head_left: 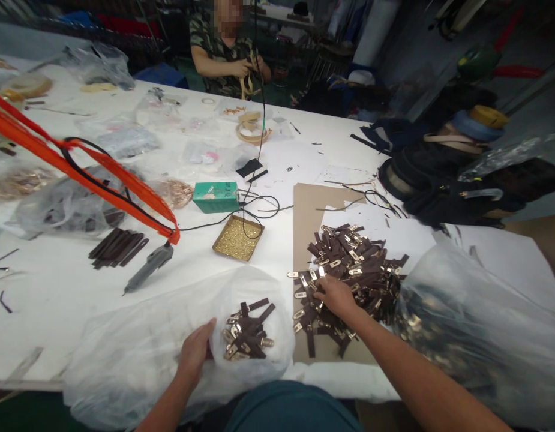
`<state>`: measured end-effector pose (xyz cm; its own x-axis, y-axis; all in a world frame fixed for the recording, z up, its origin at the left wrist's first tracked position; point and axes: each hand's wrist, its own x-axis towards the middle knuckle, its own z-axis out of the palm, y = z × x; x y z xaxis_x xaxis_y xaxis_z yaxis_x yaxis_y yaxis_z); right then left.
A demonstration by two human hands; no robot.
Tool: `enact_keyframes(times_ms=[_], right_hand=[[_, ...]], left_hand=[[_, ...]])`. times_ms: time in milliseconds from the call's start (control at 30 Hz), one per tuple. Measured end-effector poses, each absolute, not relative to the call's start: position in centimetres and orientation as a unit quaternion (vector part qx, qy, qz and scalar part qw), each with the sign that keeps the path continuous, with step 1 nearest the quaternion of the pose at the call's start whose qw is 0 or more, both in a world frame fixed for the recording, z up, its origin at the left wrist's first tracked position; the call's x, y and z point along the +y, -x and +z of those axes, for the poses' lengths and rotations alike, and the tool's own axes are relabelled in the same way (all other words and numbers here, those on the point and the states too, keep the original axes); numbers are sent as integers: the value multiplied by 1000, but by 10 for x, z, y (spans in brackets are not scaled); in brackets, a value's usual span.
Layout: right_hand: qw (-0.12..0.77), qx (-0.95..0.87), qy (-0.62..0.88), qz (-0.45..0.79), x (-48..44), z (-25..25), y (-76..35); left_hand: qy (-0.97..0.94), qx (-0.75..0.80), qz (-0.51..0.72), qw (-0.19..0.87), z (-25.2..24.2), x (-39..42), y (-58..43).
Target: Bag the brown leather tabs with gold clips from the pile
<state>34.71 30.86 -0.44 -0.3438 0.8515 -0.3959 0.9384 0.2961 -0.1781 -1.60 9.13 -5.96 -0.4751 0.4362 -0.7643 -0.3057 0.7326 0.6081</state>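
Observation:
My left hand (197, 351) grips the side of a clear plastic bag (155, 330) that lies along the near table edge; some of its fingers are hidden. In the mouth of the bag lie several short brown straps (250, 327) with gold metal end pieces. My right hand (338, 297) is at the left side of a big heap of the same brown straps (362, 258). Its fingers are curled onto the gold-tipped ends there, closed around one or more; I cannot tell how many. The heap rests on a brown cardboard sheet (304, 210) and white paper.
A second bag (475, 324) of dark, gold-tipped pieces stands at right. Beyond my left hand are a cardboard tray of gold bits (236, 240), a green box (215, 197), a grey screwdriver-like tool (149, 269) on an orange strap, and brown strips (117, 247). A person (232, 60) sits opposite.

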Motion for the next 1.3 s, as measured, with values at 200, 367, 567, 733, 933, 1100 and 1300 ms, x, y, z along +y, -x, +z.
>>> enact_keyframes(times_ms=[200,367,567,733,933,1100,1300], right_hand=[[134,830,-523,-143,303,1,-346],[145,846,-494,-140,299,-6,-341],[91,810,-554,-168,306,-5,-342],[-7,712,-635,-302,280,16,-317],[-59,712,-575,-398,239,28,-273],[-83,673,-613,-406,250,35,-275],[-82,679,-513,-519,229,38,-259]], left_hand=[[-47,772,378,509,-61,89,14],[-50,773,380,506,-64,88,14],[-40,765,376,521,-63,89,17],[-36,753,377,539,-66,90,20],[-45,749,372,546,-74,89,25],[-44,750,367,548,-79,89,27],[-20,755,362,547,-73,94,24]])
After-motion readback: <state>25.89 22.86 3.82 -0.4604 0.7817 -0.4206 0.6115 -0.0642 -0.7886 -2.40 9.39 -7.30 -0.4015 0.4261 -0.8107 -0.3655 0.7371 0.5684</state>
